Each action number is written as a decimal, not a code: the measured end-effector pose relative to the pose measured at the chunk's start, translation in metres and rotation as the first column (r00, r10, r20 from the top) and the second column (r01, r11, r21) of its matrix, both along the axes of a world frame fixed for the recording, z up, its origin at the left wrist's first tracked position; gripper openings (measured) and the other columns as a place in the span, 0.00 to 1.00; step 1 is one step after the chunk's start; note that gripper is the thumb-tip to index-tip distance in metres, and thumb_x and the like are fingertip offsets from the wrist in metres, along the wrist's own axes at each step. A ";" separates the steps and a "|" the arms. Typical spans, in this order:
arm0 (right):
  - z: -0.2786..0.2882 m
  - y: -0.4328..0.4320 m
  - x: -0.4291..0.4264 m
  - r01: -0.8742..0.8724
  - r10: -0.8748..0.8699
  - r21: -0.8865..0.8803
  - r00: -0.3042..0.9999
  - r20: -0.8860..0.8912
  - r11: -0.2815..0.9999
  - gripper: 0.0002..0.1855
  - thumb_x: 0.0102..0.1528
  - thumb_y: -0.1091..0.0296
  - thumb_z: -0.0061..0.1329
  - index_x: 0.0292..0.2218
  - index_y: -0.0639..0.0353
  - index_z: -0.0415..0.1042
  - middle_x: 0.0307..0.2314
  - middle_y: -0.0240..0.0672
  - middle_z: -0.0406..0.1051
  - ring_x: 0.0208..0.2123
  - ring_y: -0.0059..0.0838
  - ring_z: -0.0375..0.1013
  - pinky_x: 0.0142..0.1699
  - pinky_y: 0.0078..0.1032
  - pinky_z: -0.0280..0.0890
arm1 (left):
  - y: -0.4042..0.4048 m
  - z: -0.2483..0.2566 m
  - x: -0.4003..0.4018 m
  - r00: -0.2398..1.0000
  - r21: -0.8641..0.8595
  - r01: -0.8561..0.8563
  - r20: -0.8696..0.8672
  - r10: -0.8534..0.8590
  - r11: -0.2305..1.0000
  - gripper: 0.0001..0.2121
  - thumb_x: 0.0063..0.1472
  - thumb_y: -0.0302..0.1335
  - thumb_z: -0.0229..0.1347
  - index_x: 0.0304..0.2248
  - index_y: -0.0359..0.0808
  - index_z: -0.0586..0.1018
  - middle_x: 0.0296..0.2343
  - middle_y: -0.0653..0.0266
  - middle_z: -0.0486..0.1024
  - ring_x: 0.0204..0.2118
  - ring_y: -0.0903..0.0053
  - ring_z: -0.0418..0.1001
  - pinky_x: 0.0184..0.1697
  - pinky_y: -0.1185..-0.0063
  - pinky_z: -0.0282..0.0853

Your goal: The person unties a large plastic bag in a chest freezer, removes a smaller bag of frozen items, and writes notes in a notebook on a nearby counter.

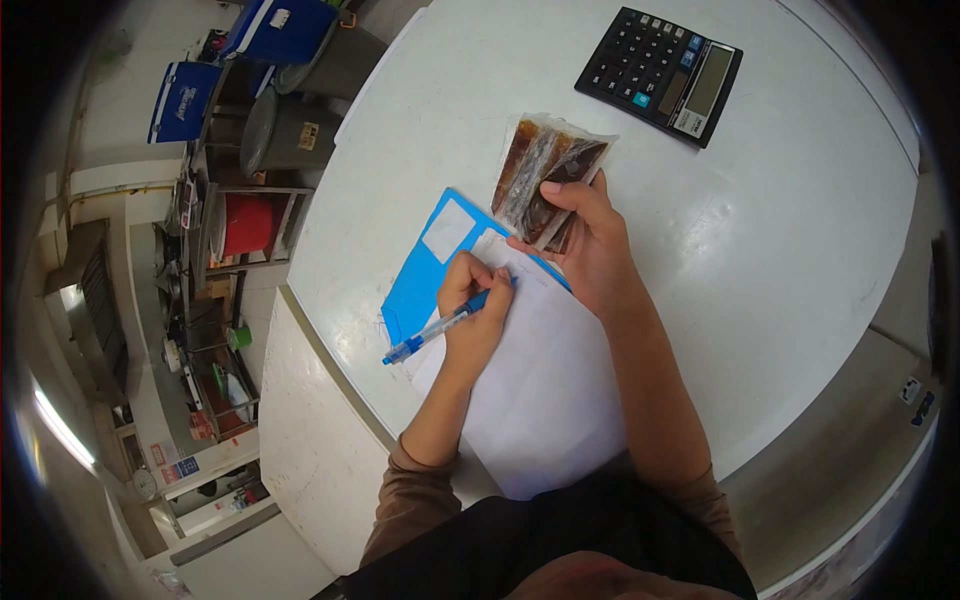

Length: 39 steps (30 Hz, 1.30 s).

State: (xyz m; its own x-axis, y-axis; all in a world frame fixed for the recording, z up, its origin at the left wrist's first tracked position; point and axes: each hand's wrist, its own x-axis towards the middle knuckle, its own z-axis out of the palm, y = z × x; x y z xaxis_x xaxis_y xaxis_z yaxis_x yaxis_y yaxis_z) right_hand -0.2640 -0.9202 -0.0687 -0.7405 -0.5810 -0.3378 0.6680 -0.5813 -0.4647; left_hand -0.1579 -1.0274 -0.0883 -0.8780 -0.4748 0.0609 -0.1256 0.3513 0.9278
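Note:
My left hand (472, 300) grips a blue-and-clear ballpoint pen (442, 328), its tip on a white sheet of paper (540, 382). Faint handwriting shows near the top of the sheet. In my right hand (596, 247) is a clear plastic packet (551, 176) of dark brown contents, thumb on top and fingers beneath. The packet is raised just beyond the sheet's top edge. Under the paper lies a bright blue folder or notebook (411, 289) with a white label, partly covered by the sheet and my left hand.
A black desktop calculator (658, 75) lies on the white table (757, 300) at the far right. Past the table's left edge are large lidded grey bins (292, 139), blue cooler boxes (281, 30), a red container (249, 223) and metal shelving. A white surface (322, 420) adjoins at lower left.

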 end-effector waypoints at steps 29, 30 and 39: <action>-0.003 -0.001 0.000 0.011 -0.012 -0.002 1.000 -0.018 1.000 0.21 0.45 0.67 0.40 0.42 0.56 0.51 0.34 0.36 0.62 0.35 0.25 0.67 0.36 0.29 0.66 | 0.000 -0.005 0.000 1.000 -0.142 0.001 -0.029 -0.005 0.990 0.12 0.46 0.18 0.49 0.15 0.35 0.57 0.15 0.68 0.56 0.18 0.84 0.53 0.21 0.86 0.51; -0.003 -0.001 0.000 0.009 -0.009 -0.007 1.000 -0.015 1.000 0.21 0.45 0.67 0.40 0.42 0.56 0.51 0.34 0.35 0.62 0.35 0.25 0.67 0.36 0.29 0.66 | 0.001 -0.005 -0.001 0.999 -0.159 0.010 -0.036 -0.015 0.987 0.12 0.46 0.18 0.49 0.15 0.35 0.57 0.15 0.68 0.56 0.18 0.84 0.53 0.21 0.86 0.51; -0.002 -0.001 -0.001 -0.003 0.003 0.014 1.000 -0.017 1.000 0.22 0.45 0.66 0.40 0.42 0.55 0.50 0.35 0.35 0.61 0.35 0.26 0.66 0.37 0.31 0.65 | -0.002 -0.002 0.001 0.998 -0.059 0.067 0.021 -0.066 0.996 0.10 0.49 0.18 0.47 0.18 0.35 0.58 0.18 0.70 0.57 0.22 0.88 0.56 0.27 0.89 0.55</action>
